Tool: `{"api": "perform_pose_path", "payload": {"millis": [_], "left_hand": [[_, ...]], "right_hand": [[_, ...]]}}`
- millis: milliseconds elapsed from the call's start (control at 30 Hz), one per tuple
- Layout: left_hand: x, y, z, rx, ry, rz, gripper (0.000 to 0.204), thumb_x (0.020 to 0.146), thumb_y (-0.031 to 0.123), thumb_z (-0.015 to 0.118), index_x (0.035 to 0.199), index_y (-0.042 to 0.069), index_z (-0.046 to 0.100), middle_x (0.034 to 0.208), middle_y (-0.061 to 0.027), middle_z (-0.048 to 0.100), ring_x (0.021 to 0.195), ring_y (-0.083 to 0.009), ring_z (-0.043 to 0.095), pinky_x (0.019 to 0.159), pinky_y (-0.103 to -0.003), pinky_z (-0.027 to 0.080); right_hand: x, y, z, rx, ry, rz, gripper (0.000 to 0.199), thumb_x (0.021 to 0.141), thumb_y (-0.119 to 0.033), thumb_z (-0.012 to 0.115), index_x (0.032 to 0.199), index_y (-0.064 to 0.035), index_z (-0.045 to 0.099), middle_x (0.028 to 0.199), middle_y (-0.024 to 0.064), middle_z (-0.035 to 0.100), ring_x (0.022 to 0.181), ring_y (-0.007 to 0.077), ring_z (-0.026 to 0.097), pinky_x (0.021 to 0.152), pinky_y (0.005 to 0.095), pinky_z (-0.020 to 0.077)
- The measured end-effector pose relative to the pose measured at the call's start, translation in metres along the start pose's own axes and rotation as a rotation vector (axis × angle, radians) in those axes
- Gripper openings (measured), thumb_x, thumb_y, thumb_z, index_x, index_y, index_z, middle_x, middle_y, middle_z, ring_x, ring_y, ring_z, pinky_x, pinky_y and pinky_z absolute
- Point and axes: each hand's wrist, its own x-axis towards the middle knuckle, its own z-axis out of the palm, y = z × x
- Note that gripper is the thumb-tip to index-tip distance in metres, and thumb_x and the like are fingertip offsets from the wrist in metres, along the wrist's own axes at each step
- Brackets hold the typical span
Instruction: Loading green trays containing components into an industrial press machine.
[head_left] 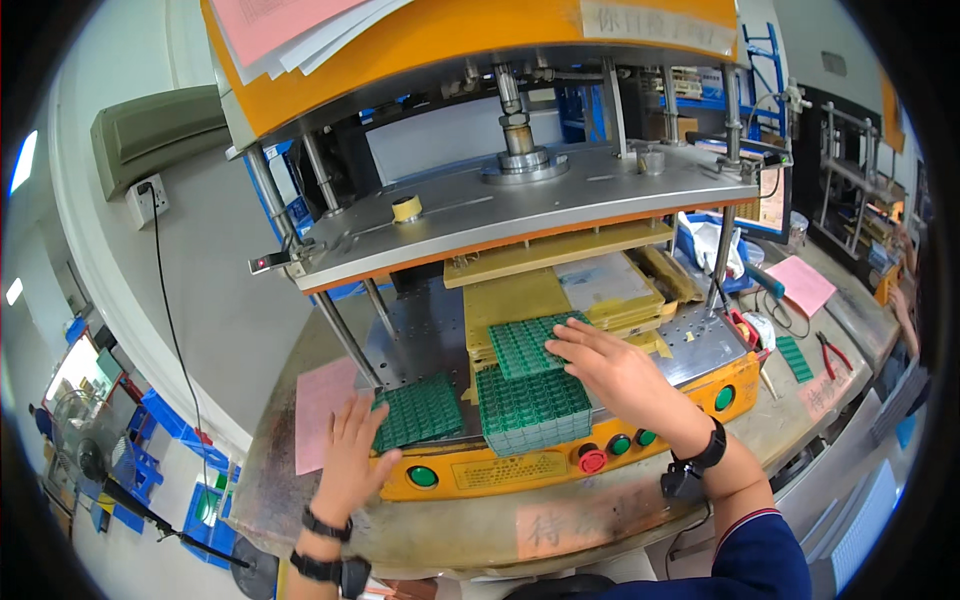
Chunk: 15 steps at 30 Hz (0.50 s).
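Note:
My left hand (pixel 345 455) is open, its fingers spread beside a green gridded panel (pixel 420 410) that lies on the metal bed at the front left. My right hand (pixel 615 370) has its fingers over the right edge of another green gridded panel (pixel 522 347); its thumb is partly hidden. That panel overlaps the front of a yellow fixture (pixel 510 300), just above and behind a neat stack of similar green panels (pixel 535 425). The stack stands at the front edge of the press bed, between my hands.
An upper press plate (pixel 540 205) on metal posts spans the bed. Green buttons (pixel 424 476) and a red button (pixel 592 458) line the orange front. Pink paper (pixel 325 410) lies at the left; red-handled pliers (pixel 832 355) and a small green panel (pixel 795 358) lie at the right.

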Motion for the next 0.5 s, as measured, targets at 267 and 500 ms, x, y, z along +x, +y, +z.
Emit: {"api": "perform_pose_path", "payload": {"millis": [267,500], "left_hand": [[-0.095,0.097,0.054,-0.388,0.138,0.092,0.013,0.086,0.015,0.068,0.096,0.008,0.064,0.100,-0.0125,0.065,0.098,-0.0343,0.060,0.085,-0.043,0.045],[-0.104,0.091,0.070,-0.357,0.218,-0.133,0.013,0.086,0.016,0.069,0.093,0.007,0.065,0.102,-0.0117,0.067,0.100,-0.0337,0.060,0.087,-0.044,0.045]], "right_hand": [[0.055,0.065,0.052,0.007,-0.080,0.081,0.034,0.093,-0.018,0.061,0.125,-0.0067,0.063,0.135,0.0175,0.058,0.129,0.0351,0.051,0.102,0.0433,0.0471],[0.074,0.086,0.081,0.006,-0.126,0.116,0.035,0.094,-0.022,0.060,0.126,-0.0086,0.063,0.138,0.0150,0.056,0.131,0.0337,0.049,0.105,0.0433,0.0451]]}}
